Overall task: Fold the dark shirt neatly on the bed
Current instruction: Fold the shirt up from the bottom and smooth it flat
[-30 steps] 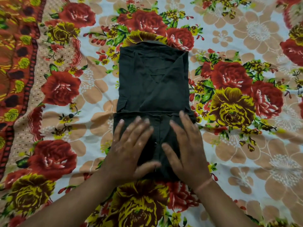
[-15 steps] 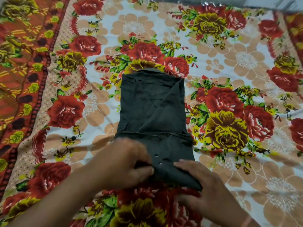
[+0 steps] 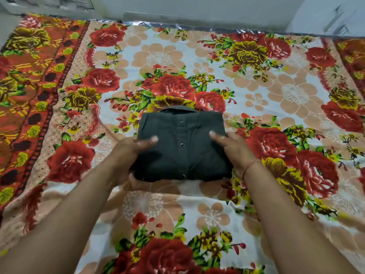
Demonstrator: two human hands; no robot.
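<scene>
The dark shirt (image 3: 182,147) lies in the middle of the bed as a compact folded rectangle, button placket facing up and collar peeking out at the far edge. My left hand (image 3: 128,153) grips its left side, thumb on top and fingers tucked under the cloth. My right hand (image 3: 231,149) holds the right side the same way, thumb resting on the fabric. A thin band circles my right wrist.
The bed is covered by a floral sheet (image 3: 276,95) with red and yellow roses, and an orange patterned border (image 3: 29,76) runs down the left. A pale wall (image 3: 197,6) stands behind the bed's far edge.
The shirt's lower half was folded up over the upper half, and the bundle now shows its buttoned front. Both hands moved from pressing flat to holding its two sides. The view has widened.
</scene>
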